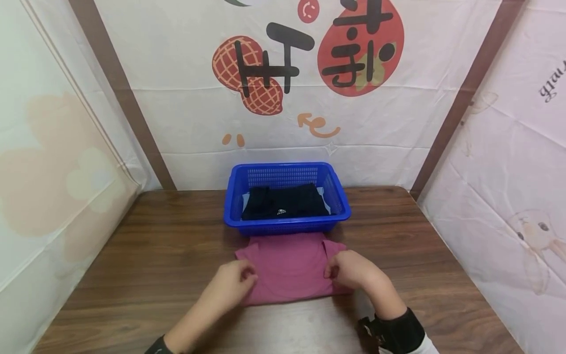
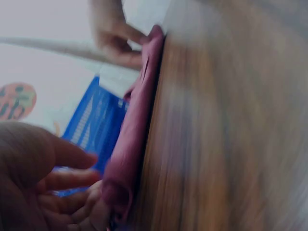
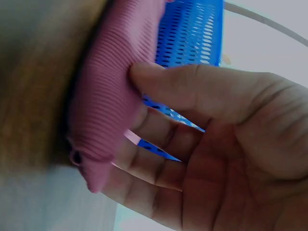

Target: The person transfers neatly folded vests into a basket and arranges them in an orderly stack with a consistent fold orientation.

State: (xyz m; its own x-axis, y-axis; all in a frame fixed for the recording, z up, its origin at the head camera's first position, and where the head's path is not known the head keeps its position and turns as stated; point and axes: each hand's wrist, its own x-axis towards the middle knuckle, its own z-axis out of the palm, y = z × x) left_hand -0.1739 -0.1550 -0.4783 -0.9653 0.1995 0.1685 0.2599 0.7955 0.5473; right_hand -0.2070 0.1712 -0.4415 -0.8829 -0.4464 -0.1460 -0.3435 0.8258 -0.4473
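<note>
A folded pink shirt (image 1: pixel 289 268) lies on the table in front of the basket, its ribbed cloth stacked in layers. My left hand (image 1: pixel 232 282) is at its left side, fingers bent. In the left wrist view the left fingertips (image 2: pixel 96 192) meet the rolled end of the shirt, with the thumb apart from the cloth. At the right side is my right hand (image 1: pixel 351 268). Its thumb (image 3: pixel 149 79) touches the top of the shirt in the right wrist view, while the fingers, nearly straight, pass partly hidden behind the cloth.
A blue plastic basket (image 1: pixel 287 226) stands just behind the shirt. Inside lies a folded black garment (image 1: pixel 292 201) over something pale blue. The brown wooden table (image 1: pixel 177 236) ends at printed cloth walls (image 1: pixel 190 123) at the back and sides.
</note>
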